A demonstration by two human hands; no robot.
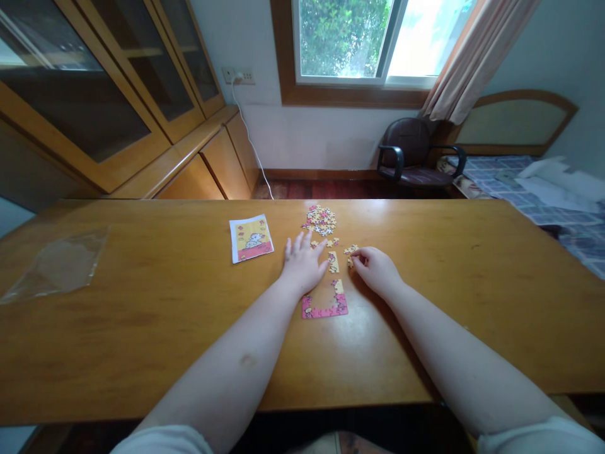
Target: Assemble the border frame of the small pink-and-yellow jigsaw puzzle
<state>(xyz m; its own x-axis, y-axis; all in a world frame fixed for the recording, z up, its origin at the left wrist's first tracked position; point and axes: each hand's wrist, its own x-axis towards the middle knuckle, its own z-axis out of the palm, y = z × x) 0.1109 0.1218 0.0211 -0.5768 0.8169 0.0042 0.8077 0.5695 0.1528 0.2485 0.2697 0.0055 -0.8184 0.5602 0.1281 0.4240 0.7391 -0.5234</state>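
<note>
My left hand (302,261) lies flat on the wooden table (165,296), fingers stretched out, just left of a small yellow joined strip (333,261). My right hand (375,268) is curled, its fingertips pinching a small yellow puzzle piece (350,251) on the table. A partly joined pink and yellow puzzle border (326,306) lies between my wrists. A heap of loose puzzle pieces (321,219) sits beyond my left hand, with a few strays nearer. A small reference picture card (251,238) lies to the left.
A clear plastic bag (61,261) rests at the table's far left. Wooden glass-fronted cabinets (118,94) line the left wall. A dark armchair (413,157) stands under the window, and a bed (543,189) with papers is at right.
</note>
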